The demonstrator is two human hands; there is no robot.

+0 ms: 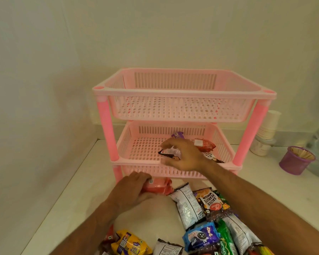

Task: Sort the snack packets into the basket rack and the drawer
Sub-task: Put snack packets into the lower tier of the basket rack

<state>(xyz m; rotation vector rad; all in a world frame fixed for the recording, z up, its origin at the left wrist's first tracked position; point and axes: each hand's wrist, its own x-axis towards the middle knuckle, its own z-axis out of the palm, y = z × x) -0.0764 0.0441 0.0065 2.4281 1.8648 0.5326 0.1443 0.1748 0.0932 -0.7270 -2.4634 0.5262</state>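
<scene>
Closest to the person, a heap of snack packets covers the near part of the white counter: a yellow biscuit pack, a blue cream-biscuit pack, a salted peanuts packet, some green ones and several more. That pile looks like most of the job, so the sorting seems to be at an early stage.

The left hand curls round a red packet lying on the counter just in front of the pink basket rack. The right hand reaches into the lower basket, fingers loosely spread over a dark packet; I cannot tell whether it is pinching it or has let go.

Only a few packets lie in that lower basket: a purple one, a reddish one and another peanut pack under the wrist. The top basket appears to hold nothing. No drawer is in view, so nothing can be judged there.
</scene>
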